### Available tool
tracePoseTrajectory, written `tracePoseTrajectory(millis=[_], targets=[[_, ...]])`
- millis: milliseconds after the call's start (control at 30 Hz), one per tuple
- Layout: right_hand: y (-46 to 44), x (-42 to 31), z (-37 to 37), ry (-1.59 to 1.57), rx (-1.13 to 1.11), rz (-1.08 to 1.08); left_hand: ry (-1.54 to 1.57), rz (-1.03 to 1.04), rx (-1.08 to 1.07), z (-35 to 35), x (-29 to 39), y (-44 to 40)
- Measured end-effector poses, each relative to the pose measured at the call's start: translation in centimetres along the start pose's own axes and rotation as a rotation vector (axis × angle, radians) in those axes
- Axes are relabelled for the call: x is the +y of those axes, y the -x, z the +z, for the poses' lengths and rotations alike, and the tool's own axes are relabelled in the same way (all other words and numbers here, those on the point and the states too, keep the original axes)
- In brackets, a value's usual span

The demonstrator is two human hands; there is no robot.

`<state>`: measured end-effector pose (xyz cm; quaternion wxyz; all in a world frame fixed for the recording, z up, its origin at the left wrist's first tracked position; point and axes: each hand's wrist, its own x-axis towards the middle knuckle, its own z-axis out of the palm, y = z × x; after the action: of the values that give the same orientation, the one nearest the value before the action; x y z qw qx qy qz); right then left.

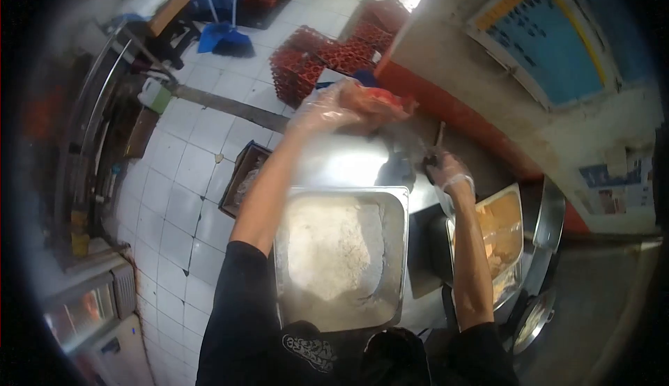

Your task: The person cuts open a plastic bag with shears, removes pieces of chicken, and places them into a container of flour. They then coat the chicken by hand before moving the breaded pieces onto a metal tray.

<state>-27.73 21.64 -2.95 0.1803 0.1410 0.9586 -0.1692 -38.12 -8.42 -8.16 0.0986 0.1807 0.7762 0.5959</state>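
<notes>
My left hand [338, 107], in a clear plastic glove, is raised above the far end of the steel counter [334, 156]. Its fingers are closed on a reddish, blurred thing [390, 100] that looks partly see-through at its edge. My right hand [451, 171], gloved too, is lower and to the right, with fingers curled by a dark object [429, 166]; what it grips is not clear. A thin stick-like piece [441, 134] stands just beyond. Close to my body, between my forearms, sits a rectangular steel pan [401, 260] with a pale powdery layer inside.
Right of the pan, a steel tray [518, 219] holds orange-brown food. A round metal lid or pot [535, 322] is below it. Stacked red egg trays [296, 65], a blue dustpan [221, 40] and a cardboard box [244, 177] stand on the tiled floor. A wall runs along the right.
</notes>
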Motion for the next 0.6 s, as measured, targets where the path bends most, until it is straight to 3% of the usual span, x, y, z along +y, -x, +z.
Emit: tracePoseTrajectory(millis=[67, 100, 167, 267, 333, 400, 467, 533, 600], targets=[[-0.2, 0.1, 1.4, 0.164, -0.129, 0.101, -0.033, -0.058, -0.016, 0.4, 0.1, 0.0], [0.6, 1.0, 2.1, 0.084, -0.049, -0.053, 0.066, -0.049, -0.027, 0.5, 0.6, 0.1], [-0.2, 2.6, 3.5, 0.089, -0.061, -0.04, 0.128, -0.082, -0.037, 0.6, 0.3, -0.1], [1.5, -1.7, 0.2, 0.219, -0.046, -0.025, 0.177, 0.016, -0.036, 1.0, -1.7, -0.8], [2.3, -3.8, -1.6, 0.083, 0.041, -0.123, 0.07, -0.004, -0.015, 0.6, 1.0, 0.2], [3.5, -4.5, -1.6, -0.384, -0.02, -0.296, -0.035, -0.096, 0.034, 0.9, 2.5, 0.7], [7.4, -6.1, -2.2, -0.577, -0.208, -0.409, -0.145, -0.117, 0.062, 1.2, -0.1, 0.0], [12.1, -8.3, -3.0, -0.417, -0.413, -0.507, -0.116, -0.102, 0.071, 1.4, -0.9, -0.3], [13.2, -8.4, 1.1, -0.111, -0.586, -0.633, -0.085, -0.079, 0.07, 1.9, -1.2, -0.3]])
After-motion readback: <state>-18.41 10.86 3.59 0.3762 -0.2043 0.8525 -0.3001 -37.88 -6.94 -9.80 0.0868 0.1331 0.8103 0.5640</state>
